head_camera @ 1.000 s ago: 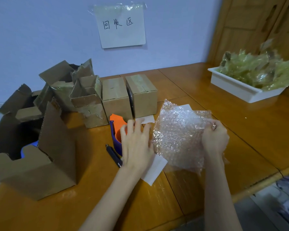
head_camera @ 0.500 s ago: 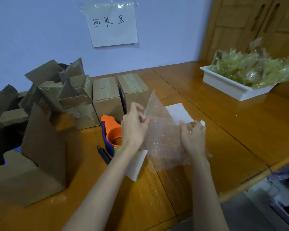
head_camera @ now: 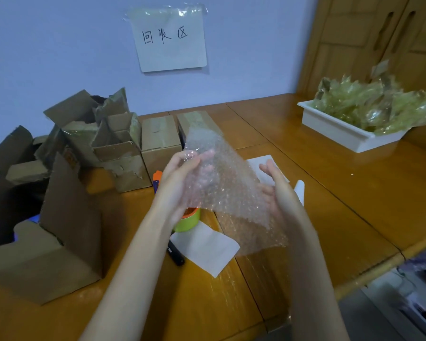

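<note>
A clear sheet of bubble wrap [head_camera: 221,193] hangs in the air above the wooden table [head_camera: 354,205]. My left hand [head_camera: 180,178] pinches its upper left edge between thumb and fingers. My right hand [head_camera: 278,193] is at its right edge, palm turned up and fingers fairly straight, with the wrap lying against them. Under the wrap lie two white paper sheets, one [head_camera: 204,247] near me and one [head_camera: 261,166] farther back. A small white object [head_camera: 300,190] shows just behind my right hand.
Torn and whole cardboard boxes [head_camera: 123,148] crowd the table's left side, with a large open one [head_camera: 47,254] in front. A tape dispenser [head_camera: 187,220] and a black marker [head_camera: 175,253] lie below my left hand. A white tray [head_camera: 342,134] of crumpled yellowish tape stands at back right.
Both hands lifted the bubble wrap off the table and turned it up. My left hand went from lying flat to pinching its edge; my right hand opened its grip, palm up.
</note>
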The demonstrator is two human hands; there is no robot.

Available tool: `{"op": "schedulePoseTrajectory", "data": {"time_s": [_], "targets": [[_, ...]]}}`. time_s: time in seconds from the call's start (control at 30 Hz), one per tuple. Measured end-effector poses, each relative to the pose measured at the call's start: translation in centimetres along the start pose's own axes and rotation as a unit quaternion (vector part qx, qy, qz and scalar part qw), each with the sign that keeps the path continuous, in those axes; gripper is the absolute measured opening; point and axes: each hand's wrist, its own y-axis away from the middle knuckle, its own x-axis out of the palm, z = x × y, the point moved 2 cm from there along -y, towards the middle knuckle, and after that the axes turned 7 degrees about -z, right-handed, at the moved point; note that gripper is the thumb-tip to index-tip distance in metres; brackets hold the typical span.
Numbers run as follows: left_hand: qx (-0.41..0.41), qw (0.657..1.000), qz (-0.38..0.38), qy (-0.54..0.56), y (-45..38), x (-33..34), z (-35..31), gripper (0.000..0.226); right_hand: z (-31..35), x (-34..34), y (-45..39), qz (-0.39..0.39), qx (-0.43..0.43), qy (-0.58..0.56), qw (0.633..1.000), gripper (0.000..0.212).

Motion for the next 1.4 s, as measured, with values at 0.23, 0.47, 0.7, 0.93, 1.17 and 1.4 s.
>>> {"op": "schedulePoseTrajectory", "data": {"time_s": [0.23,0.47,0.7,0.93,1.17,1.4], "targets": [[0.125,0.96,-0.165,-0.189,1.9,-5.1,-0.4,0.046,0.7,2.4,1.4,0.075,-0.143,0.019,0.987,0.069],[0.093,0.95,-0.148,-0.258,1.7,-7.2,-0.6,0.046,0.2,4.3,2.1,0.118,-0.129,0.164,0.971,0.055],[0.1,0.948,-0.193,-0.235,1.7,-8.6,-0.5,0.023,-0.7,4.6,1.8,0.029,-0.206,0.236,0.949,0.011],[0.094,0.935,-0.245,-0.238,1.9,-8.7,0.3,0.019,-0.7,4.6,1.8,-0.037,-0.224,0.243,0.943,0.004],[0.102,0.889,-0.175,-0.411,2.1,-8.1,0.5,0.042,-0.9,4.7,1.5,-0.045,-0.229,0.3,0.925,0.01],[0.133,0.805,-0.209,-0.539,2.3,-7.9,0.3,0.06,-0.1,5.2,2.9,0.005,-0.207,0.207,0.956,0.016]]}}
